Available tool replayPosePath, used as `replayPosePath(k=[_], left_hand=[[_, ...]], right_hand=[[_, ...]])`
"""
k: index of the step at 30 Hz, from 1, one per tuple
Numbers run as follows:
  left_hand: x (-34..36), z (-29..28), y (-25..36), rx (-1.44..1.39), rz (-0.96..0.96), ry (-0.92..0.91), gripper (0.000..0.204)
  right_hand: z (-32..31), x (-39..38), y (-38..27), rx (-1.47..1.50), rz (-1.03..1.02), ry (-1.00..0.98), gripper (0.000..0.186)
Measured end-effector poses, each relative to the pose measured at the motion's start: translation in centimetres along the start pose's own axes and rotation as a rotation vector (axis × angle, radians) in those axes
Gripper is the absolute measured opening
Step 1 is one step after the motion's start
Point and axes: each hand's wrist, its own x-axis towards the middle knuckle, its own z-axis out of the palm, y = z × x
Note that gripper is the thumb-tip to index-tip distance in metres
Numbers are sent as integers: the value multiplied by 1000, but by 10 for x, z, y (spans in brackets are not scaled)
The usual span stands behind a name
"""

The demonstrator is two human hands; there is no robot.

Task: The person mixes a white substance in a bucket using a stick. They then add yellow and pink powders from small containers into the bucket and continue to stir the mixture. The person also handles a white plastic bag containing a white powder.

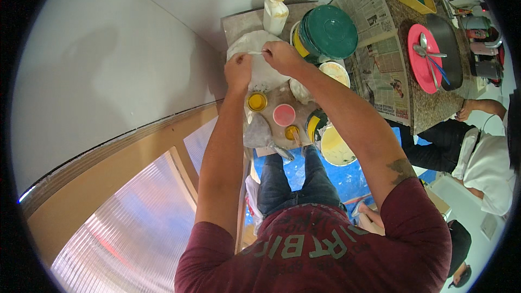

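Note:
Both arms reach forward over a low, stained work surface point(239, 27). My left hand point(239, 70) and my right hand point(281, 58) are closed in pinches on the upper edge of a thin white sheet point(266, 71), plastic or cloth, I cannot tell which. A narrow strip of its edge is stretched between them; the rest lies below. Just nearer to me are a jar of yellow paint point(257, 101), a round pink-red lid or tub point(284, 115) and a small yellow cup point(292, 132) with a brush-like handle. Crumpled grey material point(257, 131) lies at left.
Behind my hands stand a white bottle point(275, 15) and a green-lidded bucket point(328, 31). An open pail of cream paint point(337, 147) is by my legs. On the right counter, a pink plate point(418, 65) holds spoons; a person point(485, 168) stands beyond. A wall borders the left.

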Motion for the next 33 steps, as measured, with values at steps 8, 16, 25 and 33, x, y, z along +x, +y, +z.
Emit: replayPosePath(k=[8,16,25,33], left_hand=[[-11,-2,13,-418,-159,-160,20],[7,-21,1,-592,-424,29,39],[-23,3,-4,220,95,-162,58],[-52,-14,17,308,310,54,25]], right_hand=[[-3,-2,15,186,-69,-22,26],[-50,-9,4,499,238,-178,28],[-19,-4,3,703,319,127,23],[-23,14,0,76,75,33,22]])
